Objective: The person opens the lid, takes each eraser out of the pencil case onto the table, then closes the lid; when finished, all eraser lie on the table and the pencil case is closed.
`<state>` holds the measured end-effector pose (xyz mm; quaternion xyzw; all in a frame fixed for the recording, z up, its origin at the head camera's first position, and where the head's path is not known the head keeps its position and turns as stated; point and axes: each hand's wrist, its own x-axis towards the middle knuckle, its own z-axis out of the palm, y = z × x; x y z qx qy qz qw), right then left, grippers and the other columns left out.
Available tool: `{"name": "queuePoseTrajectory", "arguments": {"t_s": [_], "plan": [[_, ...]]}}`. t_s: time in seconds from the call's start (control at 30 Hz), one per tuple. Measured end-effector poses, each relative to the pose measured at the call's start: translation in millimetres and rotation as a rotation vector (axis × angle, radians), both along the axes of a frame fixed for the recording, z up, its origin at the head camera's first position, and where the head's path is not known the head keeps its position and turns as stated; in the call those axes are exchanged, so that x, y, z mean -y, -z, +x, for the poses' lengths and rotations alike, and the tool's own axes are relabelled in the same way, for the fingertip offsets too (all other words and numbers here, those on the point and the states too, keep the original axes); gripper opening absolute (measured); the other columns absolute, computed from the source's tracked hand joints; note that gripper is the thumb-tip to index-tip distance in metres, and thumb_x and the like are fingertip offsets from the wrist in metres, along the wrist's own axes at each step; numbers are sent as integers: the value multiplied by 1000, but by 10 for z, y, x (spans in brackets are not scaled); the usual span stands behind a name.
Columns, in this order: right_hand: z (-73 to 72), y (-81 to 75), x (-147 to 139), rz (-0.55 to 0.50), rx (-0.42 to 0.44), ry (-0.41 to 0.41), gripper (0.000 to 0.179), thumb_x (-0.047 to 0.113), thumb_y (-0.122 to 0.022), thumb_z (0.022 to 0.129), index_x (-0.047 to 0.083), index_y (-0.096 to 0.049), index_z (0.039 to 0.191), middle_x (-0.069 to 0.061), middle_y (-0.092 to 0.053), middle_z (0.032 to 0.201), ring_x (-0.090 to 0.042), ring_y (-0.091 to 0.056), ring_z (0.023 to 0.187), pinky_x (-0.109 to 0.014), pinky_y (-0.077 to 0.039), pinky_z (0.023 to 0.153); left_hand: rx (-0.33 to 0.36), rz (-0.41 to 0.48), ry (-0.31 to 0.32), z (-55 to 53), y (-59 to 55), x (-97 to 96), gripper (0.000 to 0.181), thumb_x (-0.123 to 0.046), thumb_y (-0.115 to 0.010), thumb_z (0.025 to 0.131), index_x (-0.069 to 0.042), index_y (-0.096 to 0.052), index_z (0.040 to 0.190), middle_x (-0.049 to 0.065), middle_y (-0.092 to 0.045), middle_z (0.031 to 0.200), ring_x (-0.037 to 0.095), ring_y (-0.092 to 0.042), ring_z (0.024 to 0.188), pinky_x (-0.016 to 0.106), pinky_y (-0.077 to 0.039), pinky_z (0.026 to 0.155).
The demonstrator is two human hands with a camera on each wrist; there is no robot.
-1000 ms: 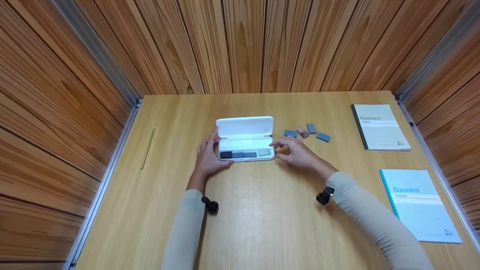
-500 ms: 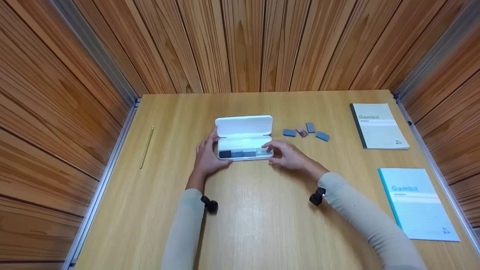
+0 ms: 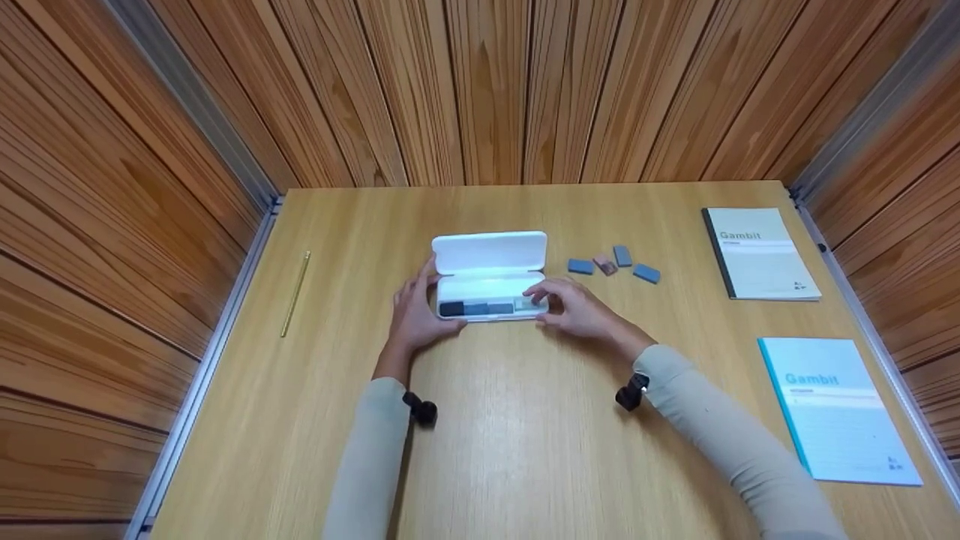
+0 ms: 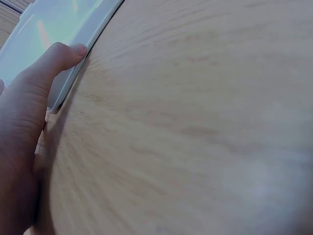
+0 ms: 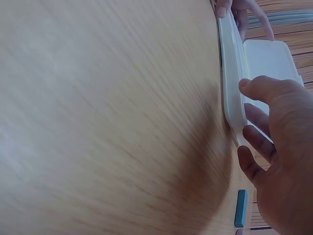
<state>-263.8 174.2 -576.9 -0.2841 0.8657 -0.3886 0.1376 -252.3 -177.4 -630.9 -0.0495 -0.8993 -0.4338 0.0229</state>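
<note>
Left hand [image 3: 417,309] holds a white case [image 3: 484,286] (right hand [image 3: 583,309] opposite).

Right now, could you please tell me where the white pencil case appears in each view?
Head: the white pencil case sits near the centre, lid open.
Left wrist: top left, cut off by the picture's edge.
Right wrist: upper right, partly behind the right hand.
Shared landmark: the left hand, touching it.
</note>
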Motion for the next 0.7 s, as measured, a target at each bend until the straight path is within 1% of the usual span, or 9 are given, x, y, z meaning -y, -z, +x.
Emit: {"name": "queuePoseTrajectory", "arguments": {"t_s": [0.13, 0.37, 0.53, 0.7], "plan": [[-4, -10, 10, -11, 0, 2, 47, 12, -79, 105, 14, -68, 150, -14, -72, 140, -31, -63, 119, -46, -53, 106, 9, 2, -4, -4, -9, -4, 134, -50, -101, 76, -43, -16, 180, 4, -62, 166, 34, -45, 154, 59, -24, 133], [-5, 14, 4, -13, -28, -12, 44, 13, -79, 105, 12, -69, 147, -17, -72, 138, -33, -58, 118, -44, -48, 102, -21, -13, 9, -4, -3, 3, 136, -47, -102, 74, -35, -19, 181, 6, -66, 164, 36, -49, 150, 59, -26, 129], [-15, 16, -1, -19, -30, -24, 44, 13, -80, 104, 12, -69, 147, -15, -74, 136, -31, -61, 113, -43, -51, 100, -20, -9, 5, -4, -5, 3, 135, -48, -102, 74, -36, -19, 181, 6, -66, 164, 36, -49, 150, 58, -26, 130], [-13, 13, 16, -2, -22, -11, 43, 14, -78, 105, 11, -70, 148, -16, -72, 139, -30, -59, 116, -40, -49, 99, -25, -8, 4, -4, -2, -1, 135, -48, -102, 74, -37, -19, 181, 5, -66, 164, 35, -48, 151, 58, -26, 129]]}}
